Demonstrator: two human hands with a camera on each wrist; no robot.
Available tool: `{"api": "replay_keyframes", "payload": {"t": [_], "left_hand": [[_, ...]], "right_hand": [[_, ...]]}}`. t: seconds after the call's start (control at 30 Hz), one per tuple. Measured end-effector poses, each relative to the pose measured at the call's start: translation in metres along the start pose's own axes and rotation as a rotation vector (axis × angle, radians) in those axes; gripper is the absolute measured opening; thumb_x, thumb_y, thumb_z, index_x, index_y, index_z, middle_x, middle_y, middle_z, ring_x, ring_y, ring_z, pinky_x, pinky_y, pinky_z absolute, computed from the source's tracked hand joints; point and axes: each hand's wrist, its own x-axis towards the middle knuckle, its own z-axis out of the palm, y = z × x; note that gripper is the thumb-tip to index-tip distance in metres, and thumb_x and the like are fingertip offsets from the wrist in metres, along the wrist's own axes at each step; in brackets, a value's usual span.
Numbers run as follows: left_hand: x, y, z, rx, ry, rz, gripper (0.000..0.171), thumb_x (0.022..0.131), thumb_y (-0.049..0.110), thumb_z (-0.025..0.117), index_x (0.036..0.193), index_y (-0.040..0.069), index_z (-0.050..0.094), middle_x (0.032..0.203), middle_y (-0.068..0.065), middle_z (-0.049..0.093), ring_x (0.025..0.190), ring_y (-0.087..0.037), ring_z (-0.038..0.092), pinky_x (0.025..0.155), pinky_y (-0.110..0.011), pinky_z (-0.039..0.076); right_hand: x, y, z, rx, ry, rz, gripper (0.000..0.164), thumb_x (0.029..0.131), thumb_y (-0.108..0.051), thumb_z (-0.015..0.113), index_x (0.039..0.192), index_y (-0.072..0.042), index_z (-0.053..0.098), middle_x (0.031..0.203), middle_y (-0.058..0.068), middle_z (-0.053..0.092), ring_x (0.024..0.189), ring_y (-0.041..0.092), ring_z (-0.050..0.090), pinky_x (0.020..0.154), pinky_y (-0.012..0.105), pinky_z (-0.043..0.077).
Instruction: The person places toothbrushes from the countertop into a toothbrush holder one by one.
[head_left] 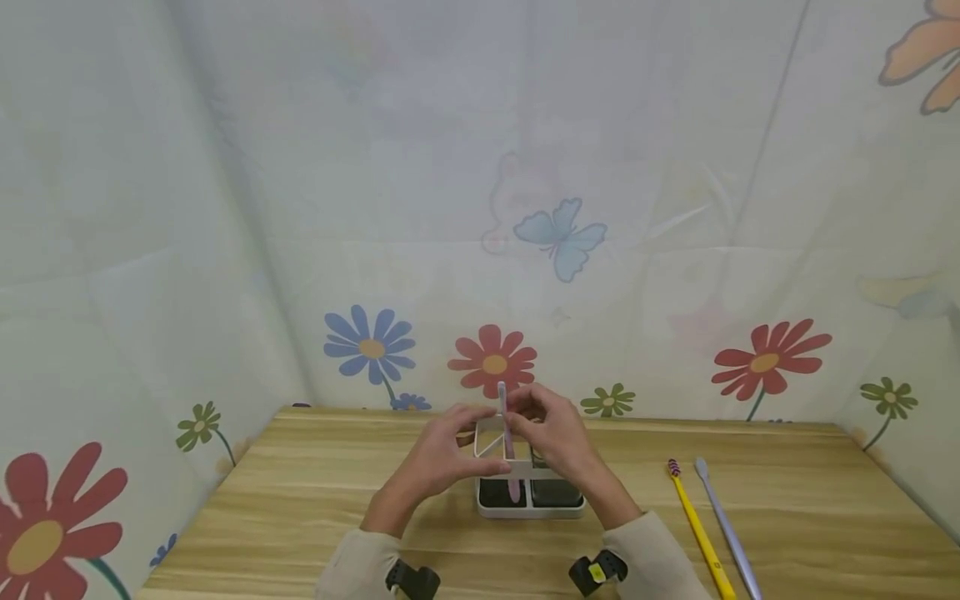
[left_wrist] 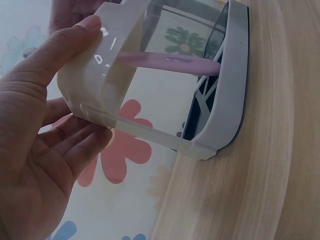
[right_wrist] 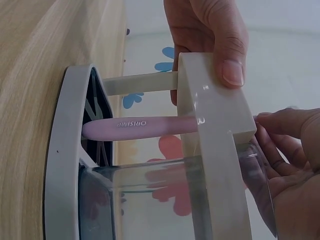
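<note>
A white toothbrush holder (head_left: 531, 512) with a dark base tray stands upright on the table. My left hand (head_left: 438, 450) grips its upper frame at the left side, thumb in front and fingers behind, as the left wrist view shows (left_wrist: 45, 100). A pink toothbrush (right_wrist: 140, 128) stands in a compartment, its handle end down at the base. Above the frame, my right hand (head_left: 558, 433) pinches the upper part of this toothbrush between thumb and fingers. Its bristles are hard to make out. A clear cup (right_wrist: 150, 205) sits in the compartment beside the toothbrush.
To the right on the wooden table (head_left: 300, 500) lie a yellow toothbrush (head_left: 699, 529) and a grey-lavender toothbrush (head_left: 727, 529), side by side, heads pointing away. A pale curtain (head_left: 420, 167) printed with flowers and butterflies hangs behind the table and at its sides.
</note>
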Motion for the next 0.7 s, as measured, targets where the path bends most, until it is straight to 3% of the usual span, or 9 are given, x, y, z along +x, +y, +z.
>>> {"api": "replay_keyframes", "payload": {"t": [0.43,0.7], "left_hand": [[-0.003,0.001,0.0,-0.025,0.0,0.014,0.076,0.083,0.041,0.093,0.146,0.011,0.063,0.143,-0.012,0.06,0.133,-0.038,0.058,0.109,-0.052,0.052],[-0.001,-0.001,0.001,-0.007,0.009,0.042,0.074,0.082,0.039,0.094,0.144,0.011,0.064,0.14,-0.008,0.062,0.128,-0.03,0.062,0.106,-0.046,0.055]], "right_hand": [[-0.007,-0.005,-0.01,0.019,-0.015,-0.028,0.021,0.102,-0.01,0.073,0.121,-0.003,0.07,0.11,0.007,0.073,0.099,0.023,0.069,0.086,0.028,0.059],[-0.014,-0.016,-0.025,0.016,0.003,-0.038,0.024,0.102,-0.012,0.074,0.124,-0.004,0.069,0.114,0.007,0.072,0.106,0.023,0.069,0.089,0.029,0.061]]}}
